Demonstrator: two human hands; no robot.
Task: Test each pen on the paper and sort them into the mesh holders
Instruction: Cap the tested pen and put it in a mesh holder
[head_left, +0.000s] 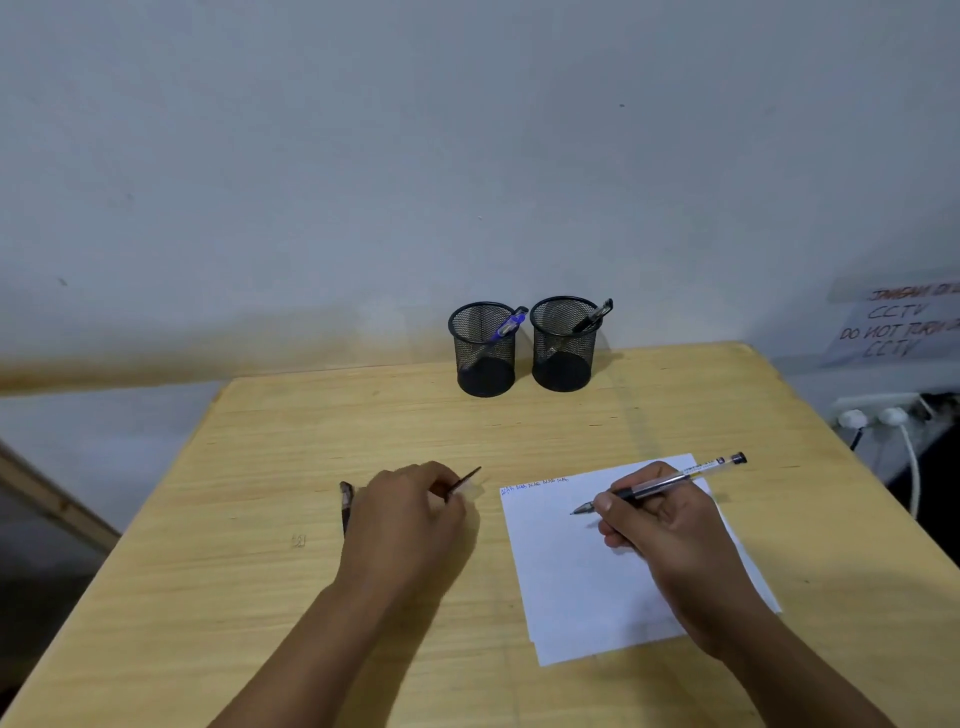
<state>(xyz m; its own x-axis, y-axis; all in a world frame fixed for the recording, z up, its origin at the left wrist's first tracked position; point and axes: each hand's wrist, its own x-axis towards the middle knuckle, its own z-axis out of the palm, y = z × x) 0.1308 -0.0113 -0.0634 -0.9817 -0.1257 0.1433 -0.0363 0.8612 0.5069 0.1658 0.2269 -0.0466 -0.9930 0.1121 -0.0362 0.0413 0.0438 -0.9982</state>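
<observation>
A dark capped pen is lying on the pale wooden table, just beside the left hand, whose curled fingers are pinching a dark pen cap. Behind, by the wall, two black mesh holders are standing: the left holder is holding a blue pen, the right holder a black pen. The right hand is gripping a clear-barrelled pen, its tip hovering at or on the white paper sheet.
</observation>
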